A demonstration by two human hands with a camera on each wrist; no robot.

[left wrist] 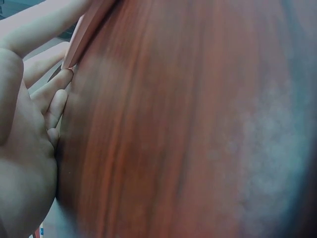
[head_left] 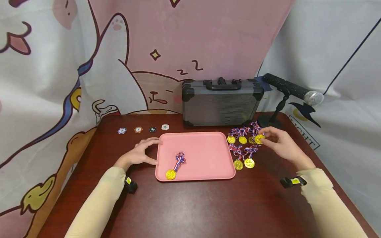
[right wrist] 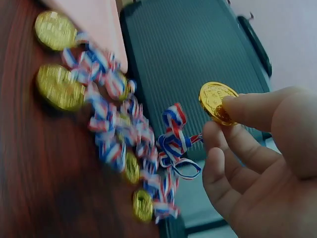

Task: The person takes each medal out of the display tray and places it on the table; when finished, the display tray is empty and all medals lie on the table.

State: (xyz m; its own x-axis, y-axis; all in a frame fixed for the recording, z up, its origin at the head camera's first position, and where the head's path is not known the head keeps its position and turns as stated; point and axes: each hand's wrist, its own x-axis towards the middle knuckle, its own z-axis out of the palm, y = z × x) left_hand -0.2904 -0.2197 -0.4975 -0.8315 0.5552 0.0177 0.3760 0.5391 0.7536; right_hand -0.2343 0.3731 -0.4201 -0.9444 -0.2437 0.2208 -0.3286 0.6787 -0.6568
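Observation:
My right hand (head_left: 279, 143) pinches a gold medal (right wrist: 217, 101) between thumb and fingers, and its red, white and blue ribbon (right wrist: 174, 139) hangs beside the fingers. Below and to the left of it, several more gold medals (head_left: 249, 163) with bunched striped ribbons lie on the table, right of the pink tray (head_left: 208, 155). One medal (head_left: 171, 174) lies in the tray near the front left corner, its ribbon pointing back. At the tray's left edge my left hand (head_left: 138, 153) has its fingers and thumb spread, fingertips right at the rim.
A grey ribbed case (head_left: 220, 105) with a black handle stands behind the tray. To its right is a microphone (head_left: 291, 88) on a black stand. Several poker chips (head_left: 138, 129) form a row at the back left of the brown table (head_left: 190, 208).

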